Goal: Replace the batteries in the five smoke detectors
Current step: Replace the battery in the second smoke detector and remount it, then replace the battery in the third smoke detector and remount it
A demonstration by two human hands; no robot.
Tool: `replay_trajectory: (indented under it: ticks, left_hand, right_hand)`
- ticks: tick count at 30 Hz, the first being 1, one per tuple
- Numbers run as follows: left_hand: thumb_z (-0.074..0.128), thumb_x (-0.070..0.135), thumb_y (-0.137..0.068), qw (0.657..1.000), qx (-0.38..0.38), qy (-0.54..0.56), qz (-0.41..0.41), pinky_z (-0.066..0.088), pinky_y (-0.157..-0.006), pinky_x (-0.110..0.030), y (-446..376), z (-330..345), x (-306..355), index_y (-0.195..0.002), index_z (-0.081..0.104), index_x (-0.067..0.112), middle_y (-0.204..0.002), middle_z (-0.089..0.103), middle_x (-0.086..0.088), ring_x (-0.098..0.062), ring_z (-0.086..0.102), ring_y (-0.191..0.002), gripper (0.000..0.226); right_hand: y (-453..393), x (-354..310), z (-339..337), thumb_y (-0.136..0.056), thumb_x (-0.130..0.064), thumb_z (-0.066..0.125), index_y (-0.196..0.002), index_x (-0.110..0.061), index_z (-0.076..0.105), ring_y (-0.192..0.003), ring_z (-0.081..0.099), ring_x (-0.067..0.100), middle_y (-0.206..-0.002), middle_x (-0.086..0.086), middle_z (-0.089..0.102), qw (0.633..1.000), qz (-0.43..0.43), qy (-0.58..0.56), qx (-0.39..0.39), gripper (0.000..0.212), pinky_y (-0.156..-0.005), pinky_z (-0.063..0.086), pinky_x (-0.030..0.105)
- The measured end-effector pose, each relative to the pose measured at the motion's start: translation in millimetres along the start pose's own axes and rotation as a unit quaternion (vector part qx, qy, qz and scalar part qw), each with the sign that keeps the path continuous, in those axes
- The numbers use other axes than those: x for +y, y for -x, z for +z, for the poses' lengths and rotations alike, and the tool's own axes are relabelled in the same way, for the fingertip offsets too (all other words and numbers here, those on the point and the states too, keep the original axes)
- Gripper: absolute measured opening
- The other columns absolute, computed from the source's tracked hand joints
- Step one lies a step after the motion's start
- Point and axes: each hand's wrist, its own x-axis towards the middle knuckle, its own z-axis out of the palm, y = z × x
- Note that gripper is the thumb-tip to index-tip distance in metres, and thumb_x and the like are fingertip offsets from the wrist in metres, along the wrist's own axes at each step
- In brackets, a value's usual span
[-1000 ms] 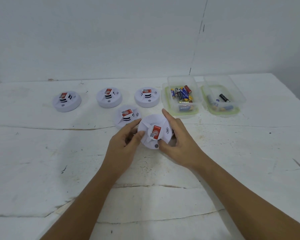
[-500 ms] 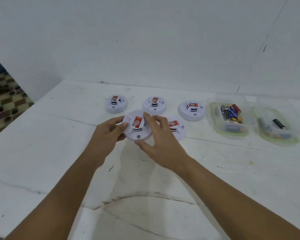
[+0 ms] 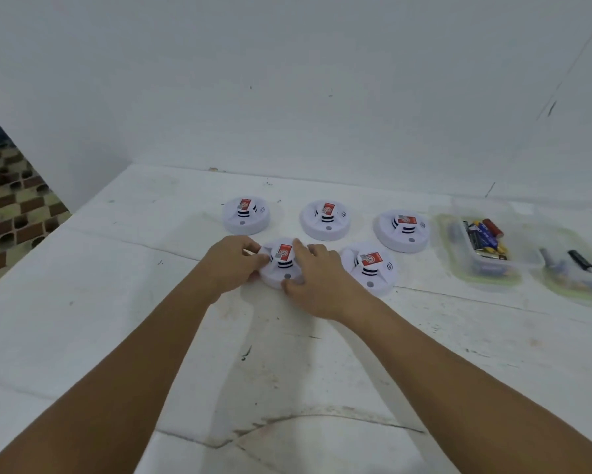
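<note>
White smoke detector [image 3: 282, 268] gripped by left hand [image 3: 231, 265], right hand [image 3: 318, 285].

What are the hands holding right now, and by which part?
Both hands grip one round white plastic smoke detector by its rim: left hand on its left edge, right hand on its right and near edge.

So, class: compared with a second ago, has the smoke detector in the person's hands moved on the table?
Yes. The held smoke detector was right of its front-row neighbour; now it sits left of it, gripped by both hands.
</note>
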Motion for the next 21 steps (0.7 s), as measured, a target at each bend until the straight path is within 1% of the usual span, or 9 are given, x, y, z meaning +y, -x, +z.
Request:
replay_trajectory:
  ticks: [3, 5, 8, 10, 13, 15, 16, 18, 21]
  left_hand:
    - [0.068, 0.030, -0.097, 1.000, -0.005, -0.028, 0.011, 0.048, -0.069, -0.027, -2, -5, 1, -0.104, 0.072, 0.016, -0.093, 0.075, -0.003, -0.014, 0.067, -0.081, 0.016]
    - [0.067, 0.031, -0.097, 0.999, -0.011, -0.032, 0.015, 0.048, -0.068, -0.027, -4, -6, 0, -0.105, 0.071, 0.016, -0.093, 0.075, -0.002, -0.015, 0.067, -0.082, 0.017]
    - [0.067, 0.034, -0.097, 0.999, -0.018, -0.049, 0.015, 0.051, -0.070, -0.027, -3, -9, -1, -0.112, 0.067, 0.018, -0.098, 0.074, -0.002, -0.016, 0.069, -0.085, 0.023]
    - [0.065, 0.034, -0.098, 0.997, 0.015, -0.066, 0.022, 0.052, -0.075, -0.029, -4, -14, 1, -0.125, 0.061, 0.021, -0.106, 0.070, -0.004, -0.019, 0.068, -0.090, 0.030]
    - [0.061, 0.030, -0.098, 0.986, 0.116, -0.098, 0.068, 0.046, -0.074, -0.031, -14, -23, 9, -0.128, 0.059, 0.018, -0.110, 0.065, -0.008, -0.025, 0.062, -0.095, 0.033]
    - [0.061, 0.033, -0.097, 0.972, 0.158, -0.137, 0.106, 0.046, -0.085, -0.036, -30, -26, 12, -0.128, 0.057, 0.015, -0.117, 0.057, -0.013, -0.031, 0.056, -0.104, 0.037]
    - [0.062, 0.035, -0.097, 0.966, 0.163, -0.165, 0.115, 0.044, -0.090, -0.038, -40, -25, 13, -0.130, 0.055, 0.014, -0.121, 0.052, -0.016, -0.034, 0.052, -0.108, 0.039]
    - [0.062, 0.039, -0.096, 0.958, 0.144, -0.224, 0.107, 0.041, -0.095, -0.040, -57, -23, 14, -0.138, 0.051, 0.018, -0.130, 0.046, -0.018, -0.038, 0.044, -0.116, 0.049]
    - [0.064, 0.049, -0.093, 0.963, 0.069, -0.251, 0.062, 0.043, -0.103, -0.046, -77, -21, 12, -0.151, 0.042, 0.029, -0.144, 0.038, -0.016, -0.040, 0.037, -0.130, 0.065]
  right_hand:
    - [-2, -3, -2, -0.100, -0.040, 0.051, -0.163, -0.020, 0.014, -0.137, 0.033, 0.036, -0.153, 0.013, 0.035, 1.000, 0.010, -0.005, -0.004, 0.075, -0.111, 0.033, 0.046]
    - [-2, -5, -1, -0.099, -0.039, 0.053, -0.162, -0.020, 0.017, -0.138, 0.033, 0.036, -0.153, 0.013, 0.034, 1.000, 0.015, -0.010, 0.002, 0.075, -0.111, 0.033, 0.045]
    - [-1, -10, -2, -0.099, -0.036, 0.055, -0.155, -0.016, 0.031, -0.140, 0.031, 0.039, -0.154, 0.015, 0.031, 1.000, 0.010, -0.011, 0.028, 0.064, -0.110, 0.033, 0.044]
    - [-1, -14, -5, -0.099, -0.034, 0.054, -0.152, -0.015, 0.036, -0.141, 0.031, 0.039, -0.154, 0.016, 0.031, 0.998, 0.005, -0.019, 0.067, 0.059, -0.109, 0.033, 0.043]
    - [-10, -23, -11, -0.101, -0.027, 0.053, -0.153, -0.014, 0.040, -0.133, 0.038, 0.036, -0.146, 0.017, 0.040, 0.991, -0.007, -0.045, 0.128, 0.055, -0.102, 0.033, 0.036]
    - [-19, -28, -15, -0.101, -0.025, 0.052, -0.152, -0.014, 0.043, -0.131, 0.043, 0.033, -0.142, 0.016, 0.044, 0.988, -0.007, -0.069, 0.141, 0.053, -0.098, 0.033, 0.032]
    - [-24, -31, -18, -0.101, -0.024, 0.051, -0.151, -0.014, 0.044, -0.131, 0.045, 0.031, -0.142, 0.015, 0.046, 0.987, -0.004, -0.079, 0.141, 0.051, -0.099, 0.034, 0.032]
    - [-31, -35, -22, -0.101, -0.023, 0.050, -0.150, -0.014, 0.045, -0.132, 0.047, 0.028, -0.141, 0.014, 0.048, 0.986, 0.001, -0.089, 0.138, 0.050, -0.102, 0.038, 0.034]
    - [-38, -40, -25, -0.102, -0.022, 0.049, -0.149, -0.013, 0.046, -0.130, 0.049, 0.026, -0.140, 0.013, 0.052, 0.987, 0.007, -0.093, 0.134, 0.048, -0.104, 0.041, 0.035]
